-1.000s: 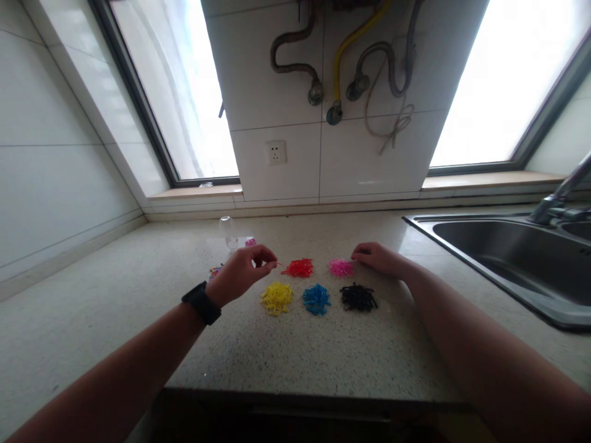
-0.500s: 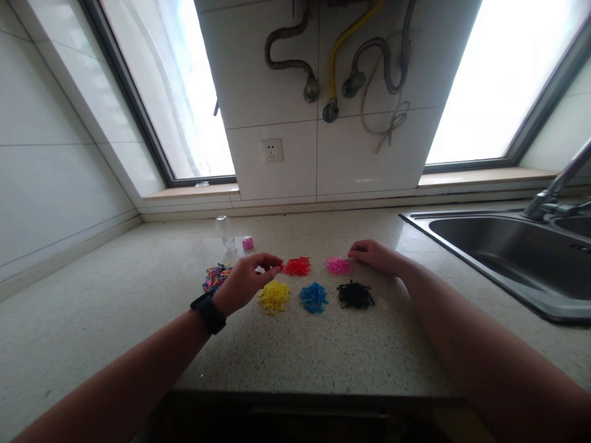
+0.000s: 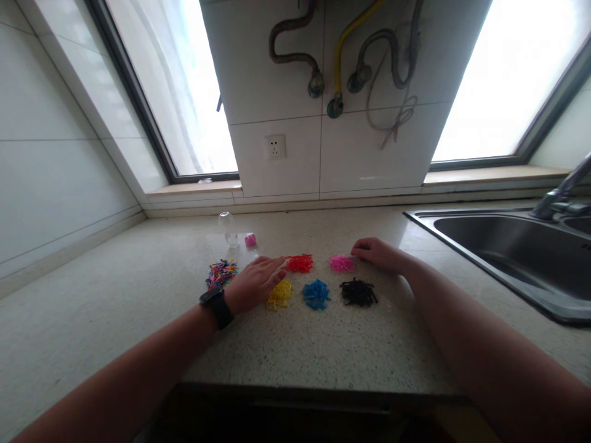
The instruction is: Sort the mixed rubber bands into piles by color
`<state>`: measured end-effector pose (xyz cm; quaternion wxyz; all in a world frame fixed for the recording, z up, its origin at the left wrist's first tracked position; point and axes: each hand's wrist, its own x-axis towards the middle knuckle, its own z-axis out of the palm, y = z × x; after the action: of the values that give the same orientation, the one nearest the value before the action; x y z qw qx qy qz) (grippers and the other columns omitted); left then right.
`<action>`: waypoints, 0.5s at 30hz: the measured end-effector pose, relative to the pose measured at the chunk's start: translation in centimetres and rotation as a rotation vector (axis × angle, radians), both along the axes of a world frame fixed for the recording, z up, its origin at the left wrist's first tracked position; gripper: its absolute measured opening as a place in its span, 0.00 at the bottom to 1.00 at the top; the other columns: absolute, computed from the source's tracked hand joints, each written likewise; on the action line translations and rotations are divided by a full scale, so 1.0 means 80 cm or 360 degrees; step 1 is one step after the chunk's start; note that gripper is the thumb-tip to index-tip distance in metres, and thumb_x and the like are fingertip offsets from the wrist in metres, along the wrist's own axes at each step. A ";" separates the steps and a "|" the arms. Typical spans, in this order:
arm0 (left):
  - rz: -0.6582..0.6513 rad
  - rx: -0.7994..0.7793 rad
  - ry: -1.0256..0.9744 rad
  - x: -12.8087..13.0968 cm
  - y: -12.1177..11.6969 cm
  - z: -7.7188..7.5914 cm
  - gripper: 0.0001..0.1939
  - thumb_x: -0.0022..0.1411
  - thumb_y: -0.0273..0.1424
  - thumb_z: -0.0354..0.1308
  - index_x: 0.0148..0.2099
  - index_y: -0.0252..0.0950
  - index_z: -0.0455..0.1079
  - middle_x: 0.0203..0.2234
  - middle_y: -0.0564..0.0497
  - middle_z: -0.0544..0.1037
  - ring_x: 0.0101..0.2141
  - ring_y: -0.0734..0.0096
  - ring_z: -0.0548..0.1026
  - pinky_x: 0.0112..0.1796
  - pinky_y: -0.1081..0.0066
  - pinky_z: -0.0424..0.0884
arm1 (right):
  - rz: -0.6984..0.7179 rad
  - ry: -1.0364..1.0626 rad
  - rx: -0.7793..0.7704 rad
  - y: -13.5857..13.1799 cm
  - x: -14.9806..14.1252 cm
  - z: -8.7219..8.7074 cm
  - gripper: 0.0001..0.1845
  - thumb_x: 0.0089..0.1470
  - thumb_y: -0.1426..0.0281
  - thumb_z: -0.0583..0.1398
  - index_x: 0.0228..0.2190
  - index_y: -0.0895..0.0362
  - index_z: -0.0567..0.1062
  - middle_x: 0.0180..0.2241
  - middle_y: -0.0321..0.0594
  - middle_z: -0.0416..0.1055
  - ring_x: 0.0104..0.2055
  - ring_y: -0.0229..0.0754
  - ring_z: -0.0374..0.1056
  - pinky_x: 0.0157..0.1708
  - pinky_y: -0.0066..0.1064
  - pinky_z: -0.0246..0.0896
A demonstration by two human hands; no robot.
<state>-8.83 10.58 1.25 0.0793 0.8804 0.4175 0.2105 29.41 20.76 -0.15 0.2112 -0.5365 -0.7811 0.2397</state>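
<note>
My left hand [image 3: 256, 282] lies palm down with fingers stretched out, its fingertips at the left edge of a pile of red rubber bands [image 3: 300, 263]. Under and beside its thumb is a pile of yellow bands [image 3: 279, 296], partly covered. Just behind the wrist lies a mixed-colour pile [image 3: 220, 272]. My right hand [image 3: 373, 253] rests at the right edge of a pink pile [image 3: 340, 263], fingers curled together; whatever they hold is too small to make out. Nearer to me sit a blue pile [image 3: 316, 295] and a black pile [image 3: 358, 291].
A clear bottle [image 3: 228, 230] stands at the back left beside a pink cap [image 3: 250, 240]. To the right, a steel sink [image 3: 415, 216] with a tap [image 3: 554, 200] is set into the stone counter [image 3: 323, 351]. A socket [image 3: 276, 147] and pipes are on the tiled wall.
My left hand has gone from a thumb-and-finger pinch by the red pile to flat, stretched fingers, turning palm down. My right hand stays by the pink pile. The view has shifted slightly.
</note>
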 end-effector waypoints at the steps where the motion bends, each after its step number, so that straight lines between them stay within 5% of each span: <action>1: -0.0001 -0.0014 -0.0011 -0.002 0.003 -0.003 0.28 0.75 0.45 0.38 0.66 0.37 0.63 0.60 0.43 0.71 0.59 0.60 0.68 0.60 0.55 0.60 | -0.0001 -0.0002 0.0001 0.000 0.000 0.000 0.18 0.54 0.56 0.59 0.33 0.58 0.80 0.26 0.40 0.74 0.27 0.40 0.64 0.29 0.32 0.58; 9: 0.0038 -0.0083 -0.0178 -0.009 0.010 -0.010 0.31 0.75 0.46 0.33 0.58 0.35 0.72 0.50 0.43 0.78 0.53 0.61 0.73 0.56 0.60 0.65 | -0.0004 0.0025 -0.0010 -0.003 -0.002 0.002 0.17 0.54 0.57 0.59 0.32 0.58 0.79 0.26 0.40 0.73 0.26 0.39 0.62 0.28 0.31 0.57; 15: 0.0079 0.0021 -0.0250 0.001 -0.005 0.002 0.27 0.76 0.42 0.34 0.56 0.37 0.72 0.49 0.46 0.78 0.51 0.62 0.72 0.56 0.59 0.64 | 0.0001 0.0028 -0.0020 -0.005 -0.002 0.003 0.17 0.54 0.58 0.59 0.33 0.59 0.78 0.26 0.40 0.72 0.25 0.38 0.61 0.27 0.31 0.56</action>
<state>-8.71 10.18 1.44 0.1008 0.8510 0.4303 0.2835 29.28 20.37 0.13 0.2146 -0.5355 -0.7778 0.2495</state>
